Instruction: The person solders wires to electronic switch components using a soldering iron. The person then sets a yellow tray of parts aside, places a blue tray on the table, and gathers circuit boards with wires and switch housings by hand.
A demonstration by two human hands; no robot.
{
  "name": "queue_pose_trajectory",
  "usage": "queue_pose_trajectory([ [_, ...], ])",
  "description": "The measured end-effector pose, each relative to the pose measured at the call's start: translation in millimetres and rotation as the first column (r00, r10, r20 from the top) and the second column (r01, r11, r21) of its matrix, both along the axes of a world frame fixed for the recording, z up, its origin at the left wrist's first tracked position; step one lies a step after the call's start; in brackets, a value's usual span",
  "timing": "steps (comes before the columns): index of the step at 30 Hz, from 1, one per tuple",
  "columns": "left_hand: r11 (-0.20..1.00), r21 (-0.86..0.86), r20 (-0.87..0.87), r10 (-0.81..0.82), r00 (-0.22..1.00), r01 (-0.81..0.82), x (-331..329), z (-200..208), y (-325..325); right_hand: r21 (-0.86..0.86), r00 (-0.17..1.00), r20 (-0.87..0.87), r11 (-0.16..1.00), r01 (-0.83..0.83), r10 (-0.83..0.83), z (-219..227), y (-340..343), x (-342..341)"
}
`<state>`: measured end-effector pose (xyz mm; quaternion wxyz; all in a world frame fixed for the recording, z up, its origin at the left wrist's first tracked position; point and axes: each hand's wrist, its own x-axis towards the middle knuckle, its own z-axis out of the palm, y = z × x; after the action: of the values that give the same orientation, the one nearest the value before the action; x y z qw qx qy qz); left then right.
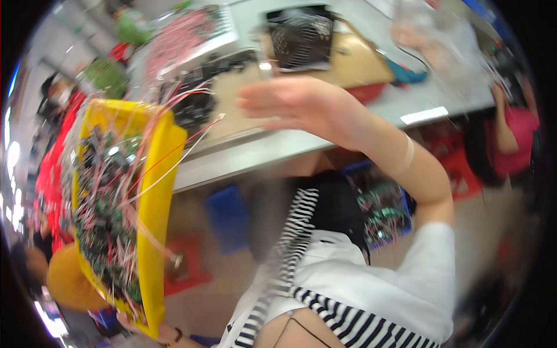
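Observation:
A yellow plastic bin (155, 232) stands tilted on its side at the left, heaped with green circuit boards (110, 232) and loose red and white wires (168, 162). My left hand (132, 322), with a dark bracelet at the wrist, grips the bin's lower end; its fingers are partly hidden. Across the table's front edge reaches my right hand (284, 103), blurred, with its fingers stretched out and nothing visible in them. Beneath and beside it lies a tan board (232, 119). Small black parts (197, 95) are piled between that board and the bin.
Along the white table (232, 161) are a white tray (229, 32) of pink wires, a black patterned bag (301, 40) and a teal object (409, 74). Below stand a blue crate (383, 211) of circuit boards, a blue bin (228, 217) and red stools (188, 264). Co-workers sit left and right.

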<state>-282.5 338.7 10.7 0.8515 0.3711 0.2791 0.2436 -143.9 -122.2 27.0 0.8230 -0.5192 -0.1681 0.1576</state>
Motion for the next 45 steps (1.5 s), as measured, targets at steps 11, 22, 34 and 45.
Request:
queue_pose_trajectory([
  [11, 0.553, 0.010, -0.085, -0.830, 0.551, 0.833, 100, -47, -112, -0.152, 0.960, 0.121, 0.951, 0.268, -0.251, 60, -30, -141],
  [22, -0.145, 0.106, 0.016, -0.989, -0.147, 0.984, 108, -54, -279, 0.032, 0.350, 0.130, 0.356, 0.934, -0.928, -10, -126, -359],
  [34, -0.789, -0.032, -0.365, -0.562, -0.742, 0.614, 92, -195, -523, -0.267, -0.344, -0.720, -0.218, 0.939, -0.602, -190, -47, -471],
  [45, -0.845, 0.130, -0.559, -0.494, -0.666, 0.518, 167, -335, -558, -0.459, -0.490, -0.641, -0.217, 0.861, -0.591, -399, -33, -386],
])
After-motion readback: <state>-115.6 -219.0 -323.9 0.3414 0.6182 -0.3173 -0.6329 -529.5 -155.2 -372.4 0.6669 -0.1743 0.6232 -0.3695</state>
